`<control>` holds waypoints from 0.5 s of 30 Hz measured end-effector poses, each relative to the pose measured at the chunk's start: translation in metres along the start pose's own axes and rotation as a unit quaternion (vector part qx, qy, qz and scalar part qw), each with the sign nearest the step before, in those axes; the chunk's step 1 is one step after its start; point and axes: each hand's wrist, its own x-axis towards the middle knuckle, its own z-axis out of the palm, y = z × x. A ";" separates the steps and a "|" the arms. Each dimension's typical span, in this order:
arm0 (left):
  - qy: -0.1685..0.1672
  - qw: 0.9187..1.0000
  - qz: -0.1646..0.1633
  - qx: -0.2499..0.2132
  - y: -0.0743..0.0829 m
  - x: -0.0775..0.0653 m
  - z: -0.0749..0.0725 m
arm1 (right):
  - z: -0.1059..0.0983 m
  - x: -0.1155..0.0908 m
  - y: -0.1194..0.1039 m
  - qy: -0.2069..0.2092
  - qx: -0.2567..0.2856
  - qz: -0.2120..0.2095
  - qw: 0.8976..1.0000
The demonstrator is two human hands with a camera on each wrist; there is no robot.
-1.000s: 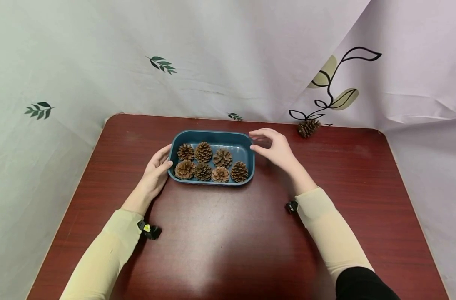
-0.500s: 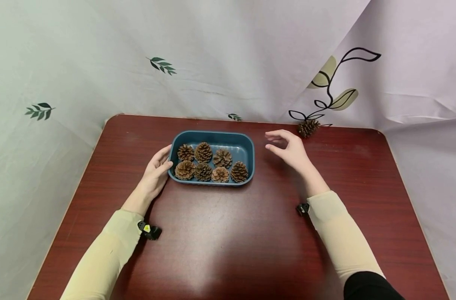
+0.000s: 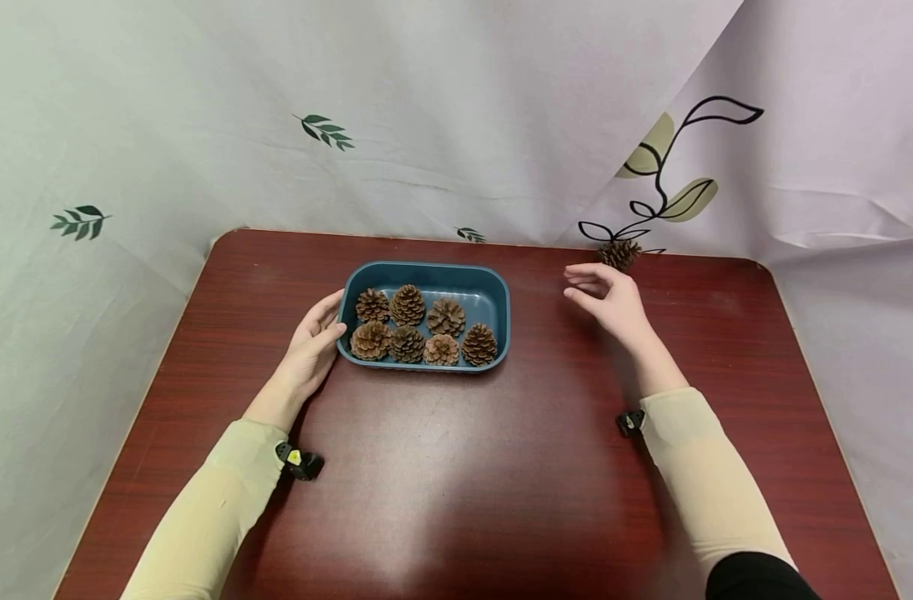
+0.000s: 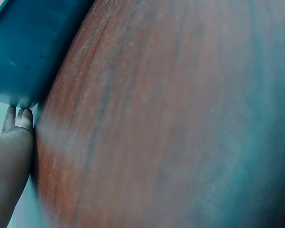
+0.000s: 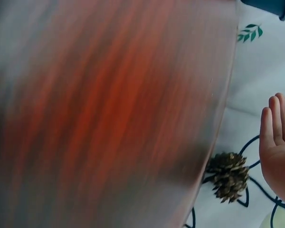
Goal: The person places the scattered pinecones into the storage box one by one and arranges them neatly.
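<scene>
A dark teal plastic bin (image 3: 423, 272) stands near the back of the table. Several pinecones (image 3: 407, 306) lie inside it in two rough rows. My left hand (image 3: 306, 350) holds the bin's left end, thumb at the rim and fingers along the outer wall; the left wrist view shows fingertips (image 4: 23, 116) against that wall. To the right of the bin, my right hand (image 3: 617, 308) is over the table with bent, parted fingers and nothing between them. Just beyond it sits a lone pinecone (image 3: 621, 252) at the back edge, partly covered by the hand in the head view.
The dark red wooden table (image 3: 441, 467) ends at a pale curtain (image 3: 456, 108) printed with leaves, which hangs right behind its back edge. A black wrist camera (image 3: 302, 462) is strapped to the left wrist, another to the right.
My right hand has moved right, from the bin's right end toward the lone pinecone, and now overlaps it in the head view. Left hand, bin and pinecones have stayed put.
</scene>
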 end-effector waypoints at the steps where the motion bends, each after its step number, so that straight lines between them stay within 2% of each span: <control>1: 0.000 1.000 0.000 0.000 0.000 0.000 0.000 | -0.002 0.000 0.001 0.000 0.000 0.002 1.000; 15: -0.002 1.000 0.001 -0.003 -0.002 0.002 -0.001 | -0.027 -0.004 0.014 0.013 -0.025 0.028 0.999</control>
